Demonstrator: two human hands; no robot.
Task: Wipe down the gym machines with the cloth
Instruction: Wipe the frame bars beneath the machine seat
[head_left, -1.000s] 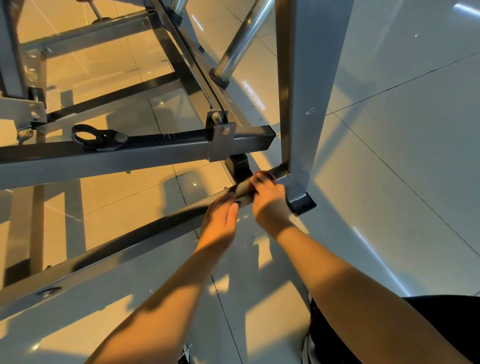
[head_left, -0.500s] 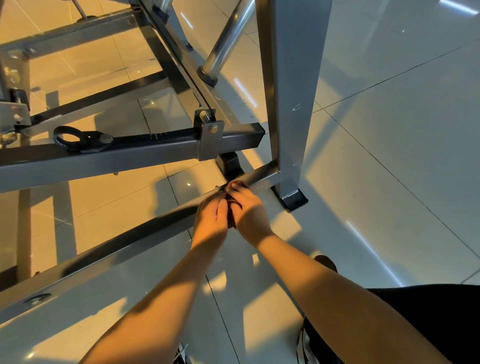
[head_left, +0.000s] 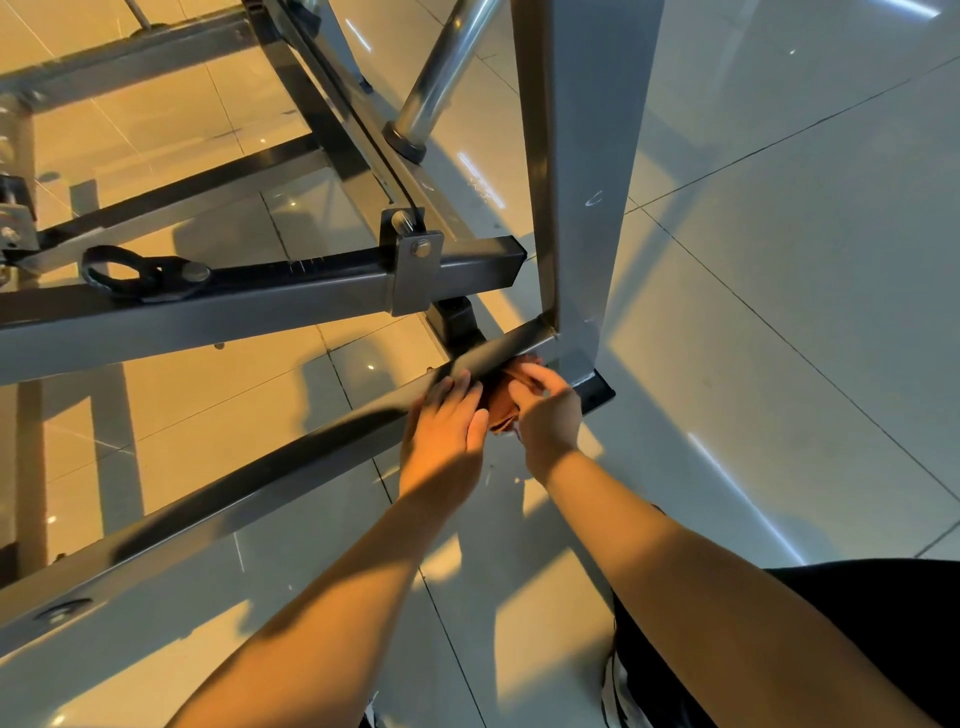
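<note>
Warm amber light floods the glossy floor (head_left: 218, 415) on the left, while the tiles to the right stay cool grey. It falls on the left hand (head_left: 447, 431) and both forearms in orange patches, cut by hard-edged shadows. The machine frame (head_left: 582, 182) throws dark bars of shadow across the tiles. White glare streaks the floor at the upper and lower right, and the chrome tube (head_left: 441, 67) carries bright highlights. The cloth (head_left: 501, 402) under the right hand (head_left: 548, 410) lies in dim shadow, its detail hard to read. Straight bars bow toward the edges, and the upper left corner is soft.
</note>
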